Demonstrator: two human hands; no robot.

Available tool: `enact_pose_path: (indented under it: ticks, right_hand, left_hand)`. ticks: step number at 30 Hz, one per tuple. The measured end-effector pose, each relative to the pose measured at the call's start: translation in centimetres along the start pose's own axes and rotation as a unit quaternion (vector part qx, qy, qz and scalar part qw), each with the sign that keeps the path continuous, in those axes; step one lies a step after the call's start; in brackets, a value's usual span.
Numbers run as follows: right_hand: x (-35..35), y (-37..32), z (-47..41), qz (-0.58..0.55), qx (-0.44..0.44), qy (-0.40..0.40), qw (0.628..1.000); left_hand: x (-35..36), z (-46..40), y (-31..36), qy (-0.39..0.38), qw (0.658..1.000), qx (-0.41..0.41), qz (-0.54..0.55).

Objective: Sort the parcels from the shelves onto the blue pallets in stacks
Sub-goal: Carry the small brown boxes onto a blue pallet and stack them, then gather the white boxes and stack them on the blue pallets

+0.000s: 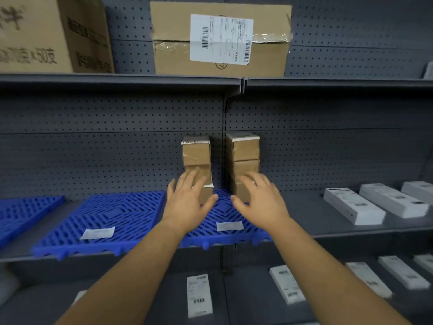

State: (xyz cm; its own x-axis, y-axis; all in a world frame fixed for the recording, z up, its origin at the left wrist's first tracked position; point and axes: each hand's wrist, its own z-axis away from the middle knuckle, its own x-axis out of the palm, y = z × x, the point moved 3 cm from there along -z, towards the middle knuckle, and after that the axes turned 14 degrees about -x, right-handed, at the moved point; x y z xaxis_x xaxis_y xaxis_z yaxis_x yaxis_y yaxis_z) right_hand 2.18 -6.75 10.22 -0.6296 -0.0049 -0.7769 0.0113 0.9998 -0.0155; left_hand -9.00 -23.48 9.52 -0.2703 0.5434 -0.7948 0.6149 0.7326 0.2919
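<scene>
Parcels stand in two brown stacks, the left stack (197,165) and the right stack (243,163), on the blue pallet (131,216) just past your fingers. Your left hand (187,202) and right hand (260,202) reach for them with fingers spread wide, holding nothing.

Two stacks of plain brown cardboard parcels (196,165) (243,160), white labels on top, one with black barcode stripes. Bright blue pallets (112,216) beneath, slotted in a lattice pattern, each bearing a pale grey-white tag. Dark grey shelves (351,226) backed by pegboard (93,118) dotted with small holes. White flat boxes (353,205) with black print. Tan carton (220,38) above, white barcoded label.
</scene>
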Motion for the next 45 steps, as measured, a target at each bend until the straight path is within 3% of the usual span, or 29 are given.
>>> enact_pose_path:
  ticks: [6, 17, 24, 35, 45]
  right_hand:
    - [0.4, -3.0, 6.1, -0.005, 0.015, -0.065, 0.998]
    - [-3.8, -2.4, 10.9, -0.014, 0.025, -0.054, 0.998]
    - [-7.9, 3.9, 15.5, -0.007, 0.042, -0.075, 0.996]
    - [-14.6, 16.0, 23.8, 0.007, 0.082, -0.062, 0.995]
    - [-16.9, 24.9, 28.3, 0.013, 0.131, -0.051, 0.990]
  left_hand:
    - [0.8, 6.4, -0.2, -0.054, 0.998, 0.012, 0.006]
    - [-0.5, 9.9, 4.7, -0.071, 0.996, 0.032, 0.036]
    - [1.4, 11.6, 12.7, -0.107, 0.993, 0.036, 0.037]
    - [6.5, 12.8, 28.1, -0.101, 0.991, 0.047, 0.076]
    - [10.9, 12.8, 37.5, -0.138, 0.982, 0.094, 0.085]
